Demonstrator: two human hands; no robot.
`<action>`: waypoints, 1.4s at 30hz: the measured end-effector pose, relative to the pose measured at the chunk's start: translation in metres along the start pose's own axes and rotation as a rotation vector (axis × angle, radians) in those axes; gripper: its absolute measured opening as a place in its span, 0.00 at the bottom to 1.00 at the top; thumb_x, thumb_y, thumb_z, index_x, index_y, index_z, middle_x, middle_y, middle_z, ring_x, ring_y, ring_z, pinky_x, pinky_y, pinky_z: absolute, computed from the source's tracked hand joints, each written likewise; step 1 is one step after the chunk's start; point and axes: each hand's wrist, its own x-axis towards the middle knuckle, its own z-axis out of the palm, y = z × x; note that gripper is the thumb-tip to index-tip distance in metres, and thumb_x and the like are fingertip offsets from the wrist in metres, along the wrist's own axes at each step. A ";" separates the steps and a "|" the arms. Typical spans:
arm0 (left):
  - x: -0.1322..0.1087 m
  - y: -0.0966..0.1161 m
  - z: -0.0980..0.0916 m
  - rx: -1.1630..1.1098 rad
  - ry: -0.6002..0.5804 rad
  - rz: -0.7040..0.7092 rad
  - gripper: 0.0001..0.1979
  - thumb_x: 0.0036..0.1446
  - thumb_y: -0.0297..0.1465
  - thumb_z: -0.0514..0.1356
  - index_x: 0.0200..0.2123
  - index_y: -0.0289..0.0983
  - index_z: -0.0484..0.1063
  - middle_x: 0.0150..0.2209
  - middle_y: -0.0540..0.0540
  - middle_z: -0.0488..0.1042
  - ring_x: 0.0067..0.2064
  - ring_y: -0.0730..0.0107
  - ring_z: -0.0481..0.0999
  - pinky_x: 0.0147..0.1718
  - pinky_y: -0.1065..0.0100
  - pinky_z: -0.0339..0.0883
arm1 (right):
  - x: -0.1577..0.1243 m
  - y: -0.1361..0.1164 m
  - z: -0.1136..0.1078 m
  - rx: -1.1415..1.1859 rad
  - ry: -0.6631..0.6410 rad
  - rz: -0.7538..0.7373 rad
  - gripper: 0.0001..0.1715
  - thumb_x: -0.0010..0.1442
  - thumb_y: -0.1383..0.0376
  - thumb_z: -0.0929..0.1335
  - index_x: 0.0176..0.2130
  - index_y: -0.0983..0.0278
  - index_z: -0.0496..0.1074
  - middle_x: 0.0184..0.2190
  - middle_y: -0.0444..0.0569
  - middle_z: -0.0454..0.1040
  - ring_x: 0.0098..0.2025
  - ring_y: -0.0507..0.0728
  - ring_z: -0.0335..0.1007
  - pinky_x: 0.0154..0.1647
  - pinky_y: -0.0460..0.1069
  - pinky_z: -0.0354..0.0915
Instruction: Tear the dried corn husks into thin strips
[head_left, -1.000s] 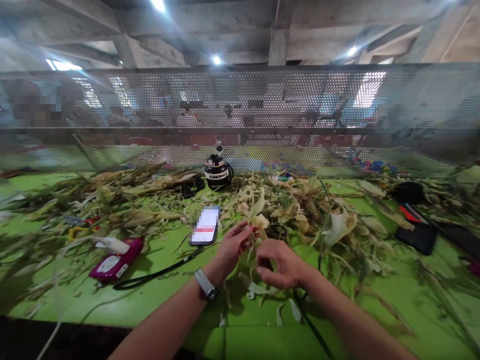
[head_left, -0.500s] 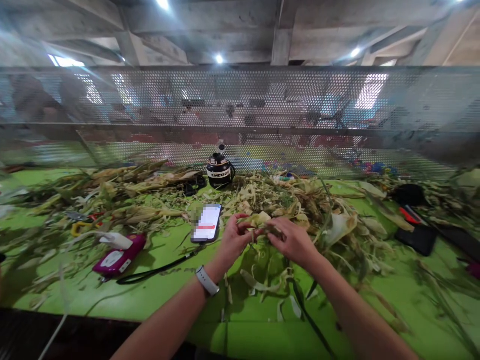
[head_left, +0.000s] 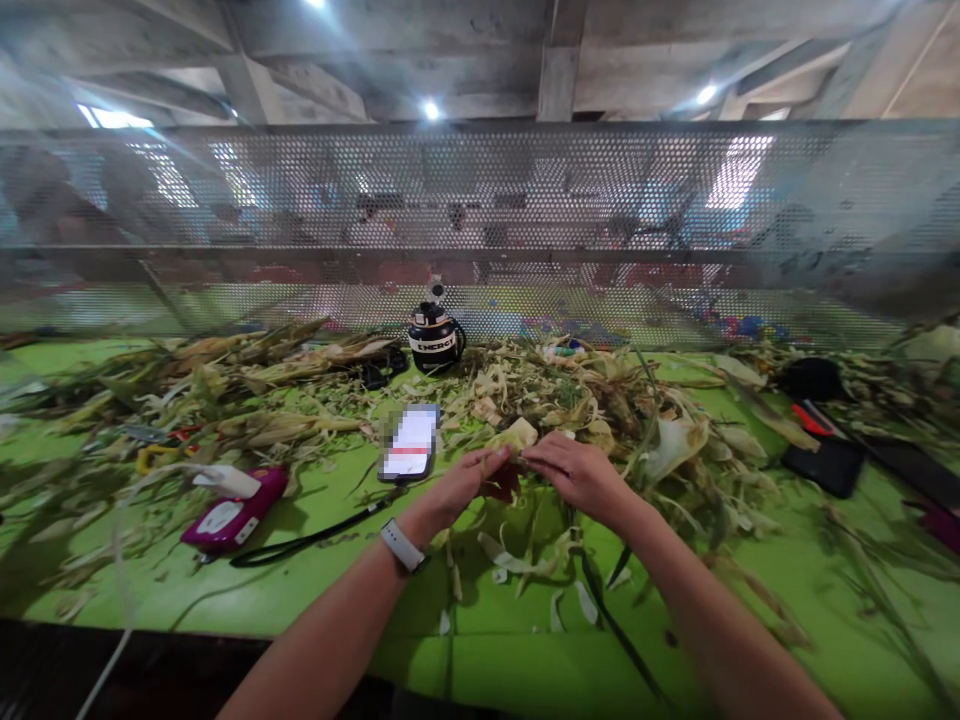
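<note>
My left hand [head_left: 459,484], with a white watch [head_left: 400,546] on its wrist, and my right hand [head_left: 579,473] meet over the green table [head_left: 480,660]. Both pinch the same pale yellow-green corn husk piece [head_left: 516,436], fingers closed on it from either side. A dark reddish bit [head_left: 502,484] shows just beneath the left fingers. Loose husk strips [head_left: 517,565] lie on the table under my hands, and a large heap of husks [head_left: 600,400] lies right behind them.
A phone [head_left: 409,444] with a lit screen lies left of my hands. A magenta device [head_left: 232,512] with a black lanyard sits further left. A black jar [head_left: 433,340] stands at the back by a perforated metal screen [head_left: 480,230]. Black items [head_left: 825,465] lie at right.
My right hand rose from near the table to meet the left at the husk piece; both hands then shifted slightly lower and forward together.
</note>
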 end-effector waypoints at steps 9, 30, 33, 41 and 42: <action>0.003 0.002 -0.007 0.261 -0.042 -0.029 0.25 0.45 0.52 0.59 0.18 0.35 0.63 0.12 0.57 0.57 0.14 0.84 0.51 0.15 0.74 0.43 | -0.002 -0.001 -0.007 -0.265 0.094 -0.029 0.14 0.60 0.68 0.61 0.43 0.63 0.73 0.38 0.51 0.76 0.37 0.53 0.72 0.35 0.46 0.63; -0.008 0.002 -0.001 0.012 -0.137 -0.012 0.15 0.44 0.40 0.67 0.28 0.33 0.73 0.26 0.48 0.74 0.25 0.75 0.71 0.28 0.71 0.65 | 0.004 0.009 -0.021 0.667 0.450 0.634 0.23 0.51 0.49 0.67 0.20 0.65 0.66 0.15 0.43 0.66 0.19 0.51 0.62 0.21 0.46 0.56; -0.006 0.000 0.000 -0.037 -0.058 -0.026 0.17 0.44 0.39 0.67 0.36 0.35 0.73 0.29 0.48 0.75 0.26 0.75 0.73 0.22 0.75 0.61 | 0.007 0.011 -0.015 0.739 0.403 0.646 0.25 0.52 0.45 0.64 0.23 0.64 0.66 0.17 0.44 0.68 0.21 0.53 0.65 0.24 0.47 0.61; -0.002 0.001 0.002 -0.212 0.086 0.006 0.17 0.42 0.34 0.69 0.37 0.36 0.74 0.29 0.50 0.73 0.28 0.79 0.72 0.23 0.79 0.60 | 0.006 0.000 -0.011 0.422 0.105 0.284 0.19 0.53 0.51 0.67 0.27 0.64 0.71 0.28 0.48 0.72 0.34 0.55 0.67 0.39 0.50 0.61; -0.002 0.002 0.002 -0.251 0.082 -0.004 0.17 0.42 0.34 0.69 0.37 0.36 0.74 0.29 0.50 0.74 0.29 0.78 0.72 0.24 0.78 0.62 | 0.006 0.001 -0.011 0.363 0.085 0.222 0.17 0.54 0.52 0.67 0.28 0.64 0.71 0.30 0.49 0.72 0.35 0.55 0.67 0.42 0.51 0.60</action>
